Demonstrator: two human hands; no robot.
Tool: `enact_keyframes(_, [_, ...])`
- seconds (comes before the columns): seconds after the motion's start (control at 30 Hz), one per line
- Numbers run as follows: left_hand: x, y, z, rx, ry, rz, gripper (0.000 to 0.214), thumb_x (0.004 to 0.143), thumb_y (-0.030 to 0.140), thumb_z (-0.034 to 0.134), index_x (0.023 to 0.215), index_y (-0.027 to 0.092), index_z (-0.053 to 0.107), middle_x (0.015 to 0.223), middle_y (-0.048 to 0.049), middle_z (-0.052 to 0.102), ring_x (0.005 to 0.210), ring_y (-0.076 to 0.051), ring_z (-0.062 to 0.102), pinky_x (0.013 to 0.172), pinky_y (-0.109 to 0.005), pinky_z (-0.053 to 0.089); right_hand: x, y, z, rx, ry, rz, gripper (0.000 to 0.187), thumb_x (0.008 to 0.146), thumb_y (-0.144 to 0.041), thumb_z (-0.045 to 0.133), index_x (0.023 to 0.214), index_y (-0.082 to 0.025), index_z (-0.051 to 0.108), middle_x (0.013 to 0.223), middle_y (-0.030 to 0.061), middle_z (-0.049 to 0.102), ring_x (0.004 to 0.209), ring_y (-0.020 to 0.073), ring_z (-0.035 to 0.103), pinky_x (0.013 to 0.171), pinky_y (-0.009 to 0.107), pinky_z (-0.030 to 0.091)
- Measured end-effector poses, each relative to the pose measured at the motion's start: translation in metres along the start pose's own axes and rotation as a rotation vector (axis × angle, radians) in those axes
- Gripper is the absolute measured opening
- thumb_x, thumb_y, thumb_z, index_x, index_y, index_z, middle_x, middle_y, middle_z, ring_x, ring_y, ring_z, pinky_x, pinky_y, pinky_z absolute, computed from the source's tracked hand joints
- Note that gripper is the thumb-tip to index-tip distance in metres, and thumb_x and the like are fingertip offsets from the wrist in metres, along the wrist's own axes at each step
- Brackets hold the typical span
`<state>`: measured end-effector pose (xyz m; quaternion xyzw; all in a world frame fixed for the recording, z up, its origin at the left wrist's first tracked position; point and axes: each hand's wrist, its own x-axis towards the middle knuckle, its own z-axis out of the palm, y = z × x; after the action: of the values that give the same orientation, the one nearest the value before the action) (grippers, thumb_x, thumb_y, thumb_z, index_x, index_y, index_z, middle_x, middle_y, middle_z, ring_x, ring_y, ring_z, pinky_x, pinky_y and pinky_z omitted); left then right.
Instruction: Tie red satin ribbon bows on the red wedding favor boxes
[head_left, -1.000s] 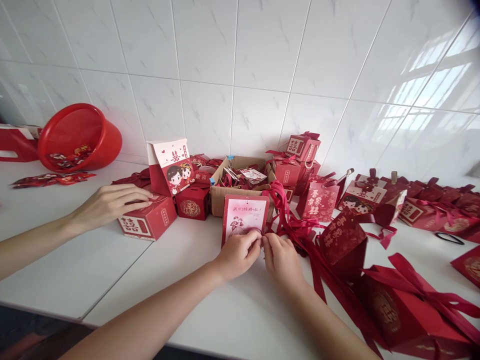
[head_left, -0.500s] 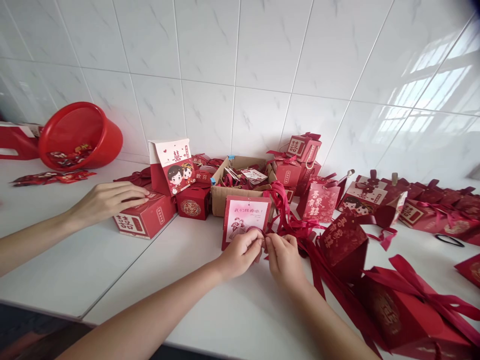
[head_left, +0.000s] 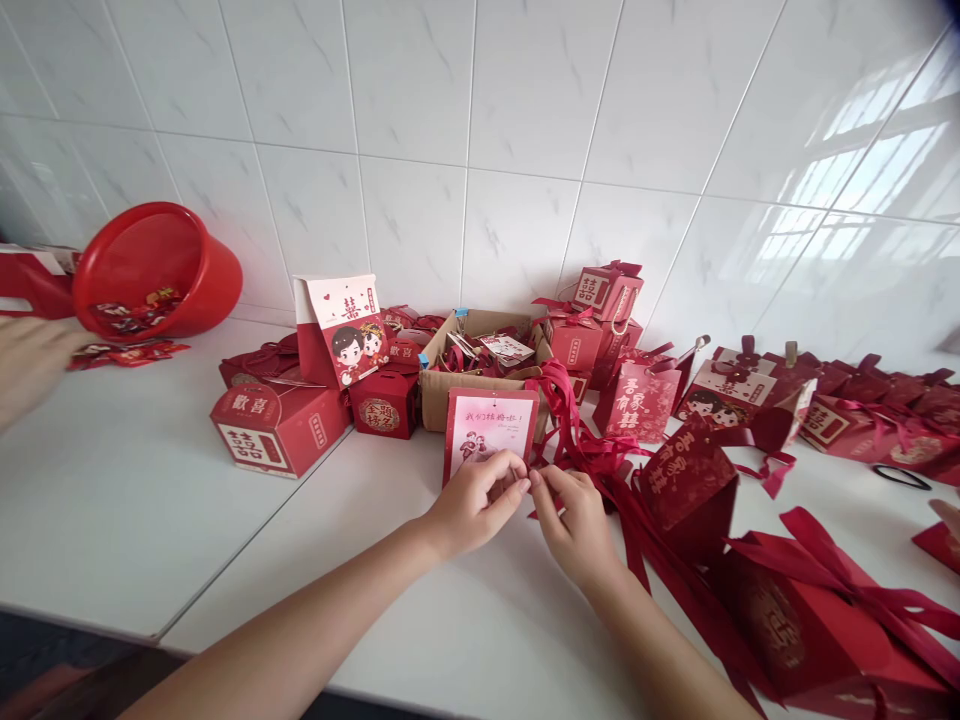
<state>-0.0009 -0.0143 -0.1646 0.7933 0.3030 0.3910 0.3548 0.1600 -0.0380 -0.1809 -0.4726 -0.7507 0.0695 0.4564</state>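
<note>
Co-worker's hand [head_left: 34, 365] now off red box [head_left: 281, 430] at left; my work seems unaffected. Pink-fronted box [head_left: 501, 425] upright on bench [head_left: 337, 500], just beyond my left hand [head_left: 476, 508], right hand [head_left: 576, 520]: fingertips together, cannot tell what's gripped.

Open lane: tabletop [head_left: 247, 540] L of the L hand [head_left: 476, 505], back twd the red plastic tub [head_left: 225, 275]; co-worker's blurred hand [head_left: 34, 360] cuts in, far L. Dead ahead blocked: pink-front wedding gift pkg [head_left: 491, 425], cardboard carton [head_left: 437, 400] behind, then tiled wall [head_left: 420, 100]. R hand [head_left: 576, 520] hemmed in on R: loose red ribbons [head_left: 555, 390], tilted gift box [head_left: 686, 490], lg bow-tied box [head_left: 817, 630]. Air above boxes open.
</note>
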Motion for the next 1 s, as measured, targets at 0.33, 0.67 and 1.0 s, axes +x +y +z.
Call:
enact_keyframes(0.33, [0.003, 0.004, -0.002, -0.297, -0.019, -0.154, 0.029, 0.092, 0.045, 0.044, 0.08, 0.019, 0.046, 0.057, 0.0046, 0.047, 0.047, -0.009, 0.044, 0.046, -0.021, 0.037, 0.002, -0.005, -0.008, 0.29, 0.098, 0.064, 0.025, 0.096, -0.033, 0.039, 0.095, -0.02, 0.061, 0.091, 0.0058, 0.063, 0.082, 0.0178, 0.058, 0.069, 0.029, 0.045])
enact_keyframes(0.67, [0.007, 0.006, -0.004, -0.439, -0.013, -0.17, 0.03, 0.09, 0.046, 0.048, 0.082, 0.017, 0.047, 0.057, 0.0047, 0.051, 0.046, -0.008, 0.047, 0.047, -0.02, 0.034, 0.003, -0.006, -0.002, 0.614, -0.025, 0.075, 0.019, 0.09, -0.03, 0.054, 0.106, -0.023, 0.063, 0.095, 0.0055, 0.063, 0.079, 0.0156, 0.065, 0.062, 0.027, 0.056])
enact_keyframes(1.0, [0.003, -0.002, -0.012, 0.13, 0.257, 0.065, 0.017, 0.092, 0.038, 0.045, 0.09, 0.021, 0.046, 0.069, 0.0012, 0.054, 0.058, -0.012, 0.05, 0.058, -0.026, 0.042, 0.003, -0.005, -0.003, 0.565, 0.047, 0.073, 0.009, 0.087, -0.028, 0.059, 0.089, -0.02, 0.062, 0.083, 0.0042, 0.062, 0.073, 0.0156, 0.063, 0.063, 0.029, 0.055])
